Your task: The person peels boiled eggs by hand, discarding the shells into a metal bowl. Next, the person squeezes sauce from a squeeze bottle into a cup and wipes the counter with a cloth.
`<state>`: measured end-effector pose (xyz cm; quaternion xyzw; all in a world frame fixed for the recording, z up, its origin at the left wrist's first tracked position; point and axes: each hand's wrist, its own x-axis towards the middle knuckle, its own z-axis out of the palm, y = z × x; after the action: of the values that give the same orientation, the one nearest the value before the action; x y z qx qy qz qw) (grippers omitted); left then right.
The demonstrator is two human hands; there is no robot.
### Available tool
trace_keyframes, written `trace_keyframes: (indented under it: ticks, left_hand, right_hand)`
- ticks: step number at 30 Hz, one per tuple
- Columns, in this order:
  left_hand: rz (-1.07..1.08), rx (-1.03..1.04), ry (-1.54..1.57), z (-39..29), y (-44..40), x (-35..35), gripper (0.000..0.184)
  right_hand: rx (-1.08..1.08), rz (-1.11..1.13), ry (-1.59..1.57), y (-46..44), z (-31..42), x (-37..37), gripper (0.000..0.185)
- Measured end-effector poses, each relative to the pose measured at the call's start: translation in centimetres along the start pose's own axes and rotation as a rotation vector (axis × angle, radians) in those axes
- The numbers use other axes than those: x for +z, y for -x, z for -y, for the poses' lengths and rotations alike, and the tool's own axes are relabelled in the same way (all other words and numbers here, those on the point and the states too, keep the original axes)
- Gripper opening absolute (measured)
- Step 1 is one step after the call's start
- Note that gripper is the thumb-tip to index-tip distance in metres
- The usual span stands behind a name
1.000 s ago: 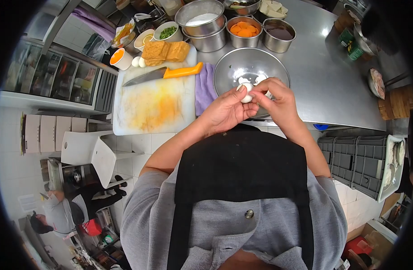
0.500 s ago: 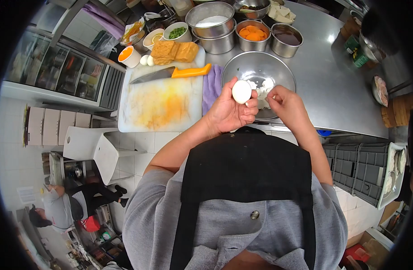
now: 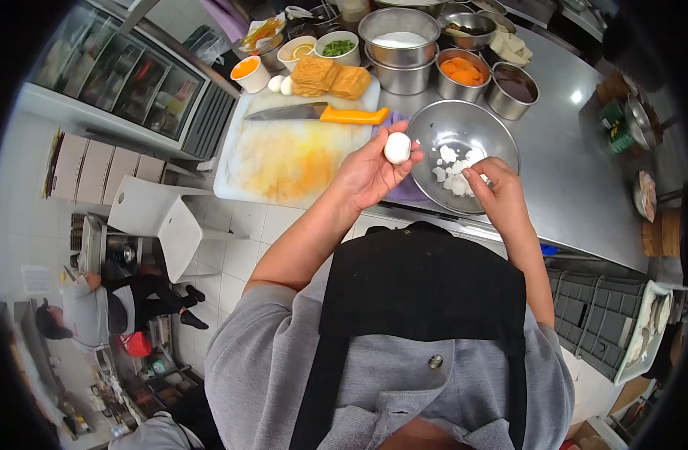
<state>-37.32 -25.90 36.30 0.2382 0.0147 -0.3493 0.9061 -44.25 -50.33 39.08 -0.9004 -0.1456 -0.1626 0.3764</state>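
Note:
My left hand (image 3: 375,166) holds a smooth white egg (image 3: 397,148) between thumb and fingers, at the left rim of a steel bowl (image 3: 434,124). White shell pieces (image 3: 456,184) lie in the bowl. Over its right side is my right hand (image 3: 495,187), thumb and fingertips pinched together; what they hold, if anything, is too small to name. A knife with an orange handle (image 3: 355,115) rests on the white cutting board (image 3: 239,161). Behind the knife sit brown fried blocks (image 3: 330,77) and two white eggs (image 3: 280,85).
Behind the bowl stand steel pots with orange slices (image 3: 462,71), dark liquid (image 3: 516,88) and white powder (image 3: 398,39). A purple cloth (image 3: 405,192) lies between board and bowl. A white chair (image 3: 160,217) and another person (image 3: 96,307) are at the left; grey crates (image 3: 591,311) stand right.
My left hand has turned and moved away from my right hand with the egg. My right hand has let go of the egg and moved over the bowl. The view has shifted.

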Motion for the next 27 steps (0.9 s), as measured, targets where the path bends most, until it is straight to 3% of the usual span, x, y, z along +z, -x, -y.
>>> trace_keyframes:
  ticks: [3,10,17,22,27]
  left_hand:
    - [-0.092,0.045,-0.111,-0.1,0.5,0.0,0.045]
    - [0.018,-0.075,-0.185,0.6,0.6,1.6,0.047]
    - [0.23,-0.184,-0.025,-0.3,0.1,1.1,0.042]
    - [0.206,-0.212,-0.069,-0.1,-0.4,1.6,0.042]
    - [0.138,-0.173,-0.073,0.0,-1.0,1.6,0.045]
  right_hand:
    - [0.093,-0.033,-0.171,-0.1,0.8,0.9,0.009]
    - [-0.175,-0.075,-0.197,-1.9,3.2,2.3,0.017]
    - [-0.009,-0.098,-0.256,-2.0,1.8,2.9,0.018]
    - [0.009,-0.037,-0.318,-1.8,0.7,2.2,0.011]
    - [0.158,-0.151,-0.25,-1.6,-0.1,1.3,0.003]
